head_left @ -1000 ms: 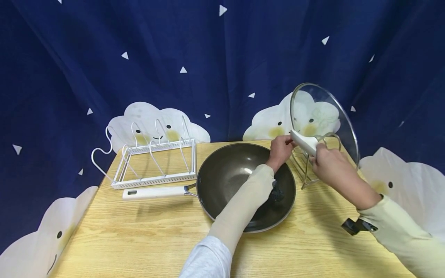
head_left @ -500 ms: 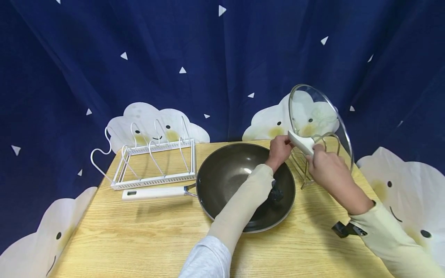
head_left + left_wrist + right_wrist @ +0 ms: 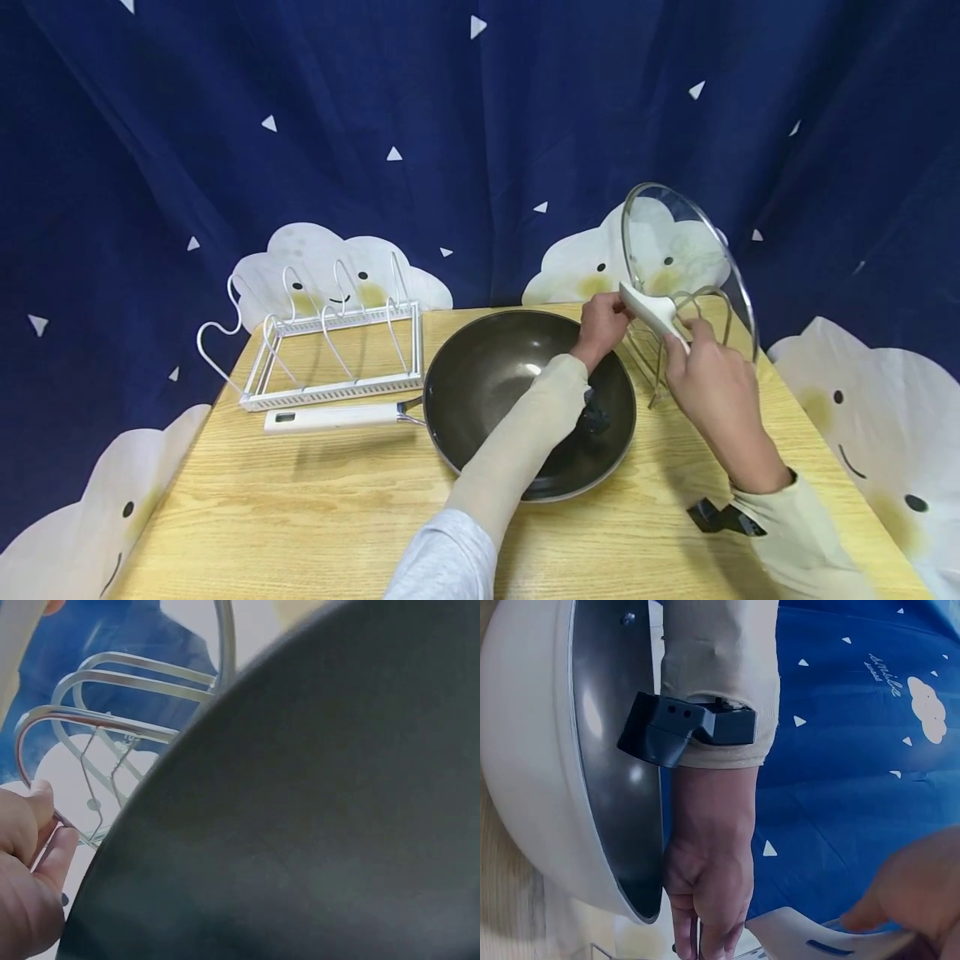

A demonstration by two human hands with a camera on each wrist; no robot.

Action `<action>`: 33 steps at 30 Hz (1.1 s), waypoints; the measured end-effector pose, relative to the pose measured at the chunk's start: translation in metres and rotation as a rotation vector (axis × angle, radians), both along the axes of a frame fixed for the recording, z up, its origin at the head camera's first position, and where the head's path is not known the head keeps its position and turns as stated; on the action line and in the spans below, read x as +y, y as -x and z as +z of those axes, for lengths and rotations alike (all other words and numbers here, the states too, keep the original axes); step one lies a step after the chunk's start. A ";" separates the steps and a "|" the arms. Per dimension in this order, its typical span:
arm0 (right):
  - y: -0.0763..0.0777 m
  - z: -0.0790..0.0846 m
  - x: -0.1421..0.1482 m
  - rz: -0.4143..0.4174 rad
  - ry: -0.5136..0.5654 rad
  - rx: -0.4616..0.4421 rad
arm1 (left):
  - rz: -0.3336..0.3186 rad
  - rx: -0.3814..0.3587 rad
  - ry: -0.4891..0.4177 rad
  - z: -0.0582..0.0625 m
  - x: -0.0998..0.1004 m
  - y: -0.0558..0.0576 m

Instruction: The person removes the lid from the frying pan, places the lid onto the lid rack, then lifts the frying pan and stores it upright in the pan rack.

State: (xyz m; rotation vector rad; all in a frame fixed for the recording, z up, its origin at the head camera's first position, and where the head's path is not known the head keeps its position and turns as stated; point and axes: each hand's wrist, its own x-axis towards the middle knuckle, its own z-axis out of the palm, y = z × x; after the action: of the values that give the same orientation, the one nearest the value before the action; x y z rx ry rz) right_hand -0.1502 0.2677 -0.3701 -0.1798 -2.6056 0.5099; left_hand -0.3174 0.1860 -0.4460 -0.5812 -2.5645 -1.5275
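Note:
My left hand [image 3: 602,323] reaches across the wok [image 3: 487,375] and pinches a bar of the metal wire rack [image 3: 112,731], thumb and finger meeting on it in the left wrist view. The glass pot lid [image 3: 678,242] stands tilted on edge over that rack, its white handle [image 3: 651,310] facing me. At the handle's lower end, my right hand [image 3: 716,392] holds it between thumb and fingers. In the right wrist view the handle [image 3: 802,934] meets the right hand [image 3: 919,889], and the left hand [image 3: 712,889] appears beside the wok's rim.
A white wire rack [image 3: 337,387] stands at the table's back left. The wok's white handle [image 3: 333,418] points left in front of it. Behind the wooden table [image 3: 315,517] hangs a blue curtain [image 3: 480,108] with clouds and triangles.
The lid has shifted slightly left and settled lower at its right side. My right hand has moved down toward the handle's lower end, its forearm swinging left. The left hand stays put.

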 end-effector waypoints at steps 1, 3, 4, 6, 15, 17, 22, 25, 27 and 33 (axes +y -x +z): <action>-0.001 0.000 -0.001 -0.003 0.002 -0.002 | -0.010 -0.003 0.001 0.001 -0.002 0.000; -0.002 0.000 -0.002 -0.002 0.000 -0.009 | -0.044 -0.003 0.004 0.003 -0.006 -0.001; -0.003 0.000 -0.003 0.001 0.000 -0.016 | -0.061 -0.006 0.004 0.004 -0.008 -0.001; -0.006 0.002 -0.004 0.010 -0.005 -0.036 | -0.103 -0.024 -0.006 0.006 -0.012 -0.002; -0.032 0.023 -0.008 0.037 -0.034 -0.040 | -0.226 -0.102 -0.057 0.010 -0.035 -0.006; -0.040 0.031 -0.010 0.035 -0.032 -0.031 | -0.232 -0.101 -0.047 0.012 -0.040 -0.007; -0.055 0.046 -0.017 0.074 0.013 -0.019 | -0.242 -0.090 0.013 0.021 -0.060 -0.012; -0.061 0.052 -0.022 0.142 0.049 0.013 | -0.254 -0.083 0.035 0.028 -0.075 -0.018; -0.063 0.054 -0.025 0.196 0.069 0.016 | -0.261 -0.079 0.049 0.033 -0.086 -0.022; -0.065 0.048 -0.030 0.293 0.116 -0.064 | -0.255 -0.022 0.075 0.047 -0.121 -0.038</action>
State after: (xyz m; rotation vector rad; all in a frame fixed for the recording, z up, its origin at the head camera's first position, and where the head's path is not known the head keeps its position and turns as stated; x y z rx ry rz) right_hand -0.0853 0.2373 -0.3222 0.1534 -2.6803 0.7693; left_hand -0.2795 0.0654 -0.3994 -0.9372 -2.6581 -1.5188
